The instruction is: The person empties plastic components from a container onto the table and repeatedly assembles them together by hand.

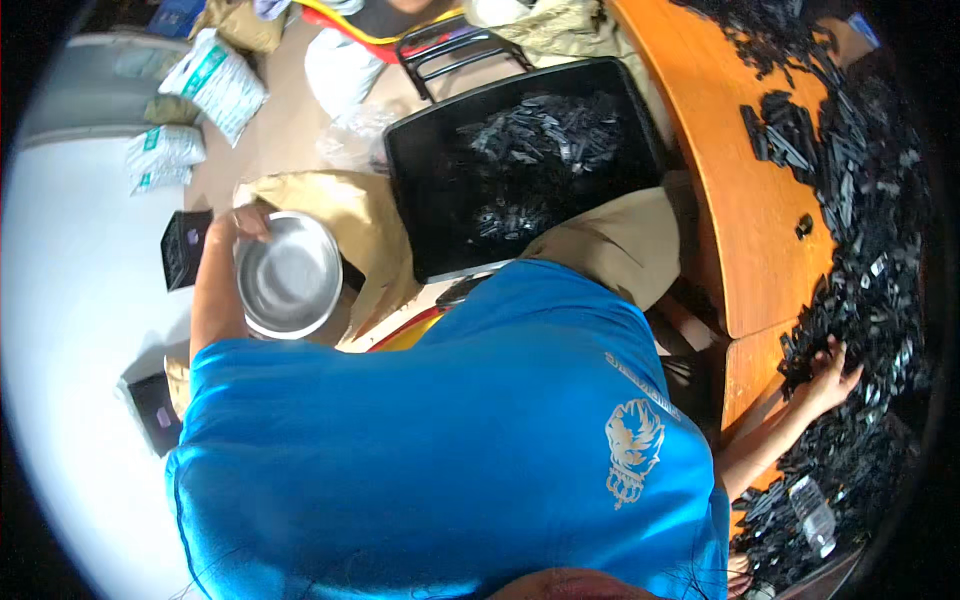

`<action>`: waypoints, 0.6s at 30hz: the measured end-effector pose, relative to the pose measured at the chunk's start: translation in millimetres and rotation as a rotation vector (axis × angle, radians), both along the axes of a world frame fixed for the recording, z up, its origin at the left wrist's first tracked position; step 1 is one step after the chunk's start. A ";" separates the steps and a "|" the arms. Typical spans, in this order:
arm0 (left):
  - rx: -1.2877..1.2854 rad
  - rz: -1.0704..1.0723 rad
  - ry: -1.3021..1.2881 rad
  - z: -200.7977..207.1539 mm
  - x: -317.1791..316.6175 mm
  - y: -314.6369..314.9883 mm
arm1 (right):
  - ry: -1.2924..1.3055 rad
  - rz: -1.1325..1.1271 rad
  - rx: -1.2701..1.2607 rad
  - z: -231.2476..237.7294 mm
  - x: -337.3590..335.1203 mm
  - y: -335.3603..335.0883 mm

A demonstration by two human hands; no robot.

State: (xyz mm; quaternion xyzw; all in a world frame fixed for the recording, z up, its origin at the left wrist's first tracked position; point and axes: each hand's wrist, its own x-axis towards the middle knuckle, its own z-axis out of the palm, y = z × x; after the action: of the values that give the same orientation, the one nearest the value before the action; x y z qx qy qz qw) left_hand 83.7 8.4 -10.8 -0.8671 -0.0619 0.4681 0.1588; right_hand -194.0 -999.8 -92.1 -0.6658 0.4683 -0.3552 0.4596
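Observation:
My left hand (250, 222) grips the rim of a round metal bowl (290, 278) at the left, thumb over the edge. Nothing shows inside the bowl, which is tilted so its inside faces up. Far to the right, my right hand (830, 382) rests on a long heap of small black plastic pieces (870, 270) on the orange wooden table (700, 120). Its fingers are apart, and no piece can be made out in them. A large black tray (430, 200) in front of me holds more of the black pieces (545, 135) in two loose piles.
Brown paper sacking (365, 215) lies between bowl and tray. White printed bags (215, 85) and a black box (185, 248) stand along the left wall. A black metal-framed stool (460, 60) is behind the tray. A clear plastic container (812, 515) lies on the heap.

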 end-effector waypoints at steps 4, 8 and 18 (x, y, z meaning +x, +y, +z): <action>-0.150 -0.107 -0.065 -43.1 88.5 -167.6 | 0.009 0.055 0.010 22.4 7.2 33.1; -0.329 -0.206 -0.181 10.8 48.8 -210.5 | -0.050 0.110 0.048 10.6 -2.1 37.7; -1.356 -0.693 -0.461 36.7 131.3 -587.9 | 0.296 0.238 -0.503 41.5 46.7 97.0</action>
State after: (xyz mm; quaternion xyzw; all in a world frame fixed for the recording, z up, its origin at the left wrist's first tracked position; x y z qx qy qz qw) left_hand 215.0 -579.5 25.9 -0.8196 0.4786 0.1364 -0.2839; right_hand -147.3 -902.7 -50.6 -0.8533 0.3464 -0.3028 0.2454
